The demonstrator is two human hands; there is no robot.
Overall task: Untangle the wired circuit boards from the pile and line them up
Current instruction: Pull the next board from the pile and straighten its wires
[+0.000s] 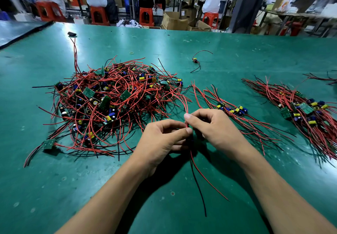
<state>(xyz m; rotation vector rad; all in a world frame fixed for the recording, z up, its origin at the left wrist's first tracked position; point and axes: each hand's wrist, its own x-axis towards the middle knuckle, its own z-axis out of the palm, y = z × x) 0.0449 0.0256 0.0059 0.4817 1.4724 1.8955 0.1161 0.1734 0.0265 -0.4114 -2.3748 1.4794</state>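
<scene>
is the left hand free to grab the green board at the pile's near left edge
Probably not yet: the left hand pinches a wire pair with the right hand. The green board itself lies uncovered on the table, path open.

L hand [160, 140], R hand [217, 129] bare; forearms [116, 188] bare; nails [187, 116] short.

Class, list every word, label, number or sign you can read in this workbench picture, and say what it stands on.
No text can be read anywhere in this view.
Green circuit boards in the pile: any markings too small to read.
Cardboard boxes behind the table: blurred, no print legible.
Red wire pinched by left hand and right hand: no print visible.
</scene>
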